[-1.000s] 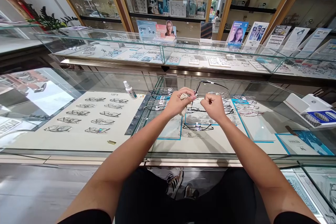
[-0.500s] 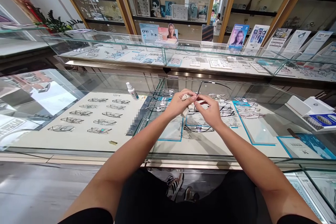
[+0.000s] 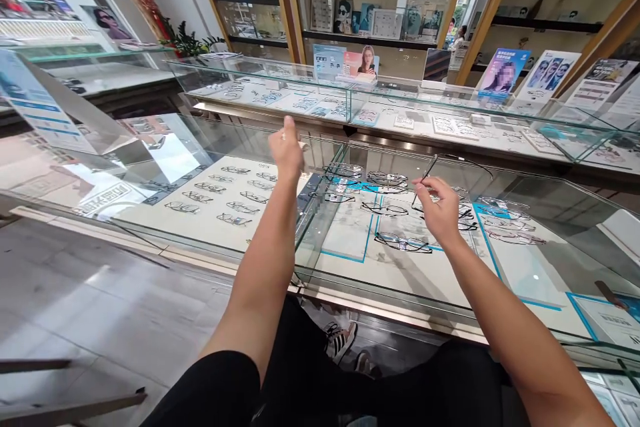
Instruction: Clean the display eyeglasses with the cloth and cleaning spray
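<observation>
My right hand [image 3: 441, 205] pinches a pair of glasses [image 3: 431, 165] with thin dark temples, raised over the counter. One temple stretches off to the right; the hand hides part of the frame. My left hand [image 3: 286, 152] is out ahead over the left counter section, fingers curled and thumb pointing up. A bit of pale cloth [image 3: 304, 147] shows at its right side. The white spray bottle is out of sight, and whether the left hand also grips it is hidden.
Below my hands is a glass display counter with eyeglass frames [image 3: 403, 242] in rows. Another glass showcase [image 3: 280, 95] runs behind it. A propped leaflet board [image 3: 43, 103] stands at left, and a white box [image 3: 620, 230] at right.
My hands have parted: the left moved forward and left, towards where the spray bottle stood, while the right kept the glasses. The view has swung left.
</observation>
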`<state>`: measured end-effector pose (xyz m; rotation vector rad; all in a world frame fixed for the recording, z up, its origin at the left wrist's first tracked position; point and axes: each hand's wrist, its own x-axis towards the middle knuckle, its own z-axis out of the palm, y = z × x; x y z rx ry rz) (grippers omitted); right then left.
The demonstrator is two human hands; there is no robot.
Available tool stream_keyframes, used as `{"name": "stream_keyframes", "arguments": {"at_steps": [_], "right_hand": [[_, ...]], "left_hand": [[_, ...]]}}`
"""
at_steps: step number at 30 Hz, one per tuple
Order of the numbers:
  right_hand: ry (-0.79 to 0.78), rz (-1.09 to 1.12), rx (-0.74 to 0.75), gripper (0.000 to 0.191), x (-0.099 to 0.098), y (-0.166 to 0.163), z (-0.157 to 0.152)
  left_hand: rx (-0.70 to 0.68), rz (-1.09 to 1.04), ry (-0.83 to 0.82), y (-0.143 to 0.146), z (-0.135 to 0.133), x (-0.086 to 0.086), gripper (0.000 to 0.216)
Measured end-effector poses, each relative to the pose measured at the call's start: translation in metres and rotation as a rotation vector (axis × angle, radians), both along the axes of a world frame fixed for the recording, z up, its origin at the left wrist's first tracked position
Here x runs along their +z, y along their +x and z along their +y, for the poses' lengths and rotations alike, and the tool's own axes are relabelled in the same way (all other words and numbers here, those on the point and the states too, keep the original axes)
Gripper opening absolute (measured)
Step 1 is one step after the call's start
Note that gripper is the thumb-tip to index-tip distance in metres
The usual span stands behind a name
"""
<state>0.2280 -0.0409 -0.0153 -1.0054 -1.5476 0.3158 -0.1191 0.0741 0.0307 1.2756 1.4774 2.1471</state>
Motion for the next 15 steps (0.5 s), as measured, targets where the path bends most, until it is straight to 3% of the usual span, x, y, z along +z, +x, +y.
{"name": "stream_keyframes", "arguments": {"at_steps": [3, 7, 9, 13, 15], "right_hand": [[0.011, -0.006, -0.013, 0.019, -0.002, 0.001, 0.002], [0.024, -0.015, -0.025, 0.019, -0.003, 0.003, 0.003], [0.027, -0.025, -0.022, 0.019, -0.003, 0.003, 0.003], [0.033, -0.059, -0.020, 0.020, -0.005, 0.002, 0.002], [0.031, -0.063, -0.017, 0.020, -0.005, 0.002, 0.002]], "left_hand": [[0.201, -0.057, -0.130, -0.040, 0.009, -0.013, 0.066], [0.451, 0.024, -0.557, -0.064, 0.006, -0.036, 0.051], [0.490, 0.049, -0.665, -0.067, 0.003, -0.047, 0.045], [0.484, 0.075, -0.716, -0.064, 0.005, -0.061, 0.022], [0.488, 0.089, -0.738, -0.062, 0.008, -0.062, 0.022]]}}
